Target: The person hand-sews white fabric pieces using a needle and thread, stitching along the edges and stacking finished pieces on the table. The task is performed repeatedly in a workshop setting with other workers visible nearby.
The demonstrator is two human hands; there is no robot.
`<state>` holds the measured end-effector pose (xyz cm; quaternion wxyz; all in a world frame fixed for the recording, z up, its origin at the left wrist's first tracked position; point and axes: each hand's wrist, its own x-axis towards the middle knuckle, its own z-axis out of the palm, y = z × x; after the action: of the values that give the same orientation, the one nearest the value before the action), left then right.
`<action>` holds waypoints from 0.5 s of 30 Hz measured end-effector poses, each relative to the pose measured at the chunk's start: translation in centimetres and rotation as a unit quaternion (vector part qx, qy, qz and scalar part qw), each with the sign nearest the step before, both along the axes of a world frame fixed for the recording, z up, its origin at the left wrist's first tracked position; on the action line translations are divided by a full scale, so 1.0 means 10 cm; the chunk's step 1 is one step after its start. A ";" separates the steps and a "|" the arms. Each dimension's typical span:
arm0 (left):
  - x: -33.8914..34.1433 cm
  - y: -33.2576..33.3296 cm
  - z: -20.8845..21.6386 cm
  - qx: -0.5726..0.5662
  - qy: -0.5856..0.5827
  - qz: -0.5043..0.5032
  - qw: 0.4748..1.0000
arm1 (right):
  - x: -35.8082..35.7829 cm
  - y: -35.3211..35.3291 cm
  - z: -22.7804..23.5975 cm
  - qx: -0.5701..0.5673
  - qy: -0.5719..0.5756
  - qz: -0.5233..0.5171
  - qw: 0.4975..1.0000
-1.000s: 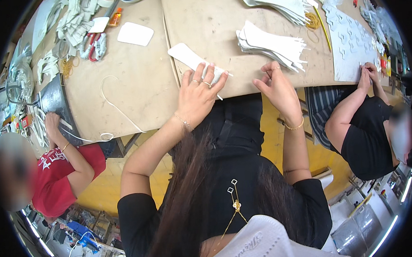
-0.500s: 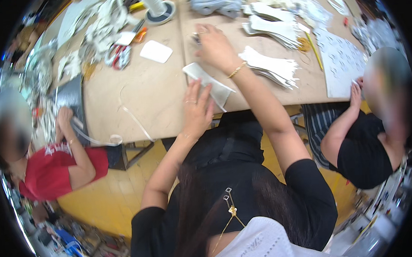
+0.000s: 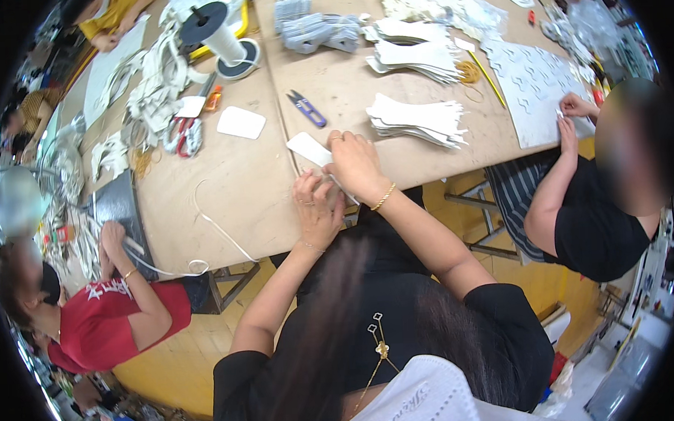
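At the near edge of the desk (image 3: 261,191), the right hand (image 3: 355,164) presses flat on a white cut piece (image 3: 308,148) (keeping it steady), while the left hand (image 3: 318,210), fingers together, rests just beside it.

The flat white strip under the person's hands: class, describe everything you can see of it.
The flat white strip looks like thin card or stiff fabric, with rounded corners. It lies flat and slantwise on the brown wooden table, near its front edge. The right hand covers its near end; the left hand rests beside it. Its far end is bare.
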<state>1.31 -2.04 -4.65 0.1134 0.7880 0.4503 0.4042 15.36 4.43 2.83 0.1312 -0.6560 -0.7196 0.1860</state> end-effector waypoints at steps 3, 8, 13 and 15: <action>0.00 -0.01 0.01 0.003 -0.008 0.004 1.000 | 0.01 0.00 0.00 0.006 0.046 0.026 0.999; 0.00 -0.01 0.03 -0.011 -0.026 0.004 1.000 | 0.36 0.11 0.35 -0.009 0.070 0.058 0.996; -0.01 -0.03 0.07 -0.023 0.007 0.001 1.000 | 1.31 0.34 0.90 -0.110 0.082 0.027 0.990; -0.01 -0.03 0.08 -0.028 0.022 -0.001 0.999 | 1.54 0.45 0.99 -0.157 0.034 0.029 0.987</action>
<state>1.20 -2.35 -3.84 0.1260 0.7937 0.4630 0.3739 30.79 8.97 12.74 0.0451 -0.6403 -0.6956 0.3227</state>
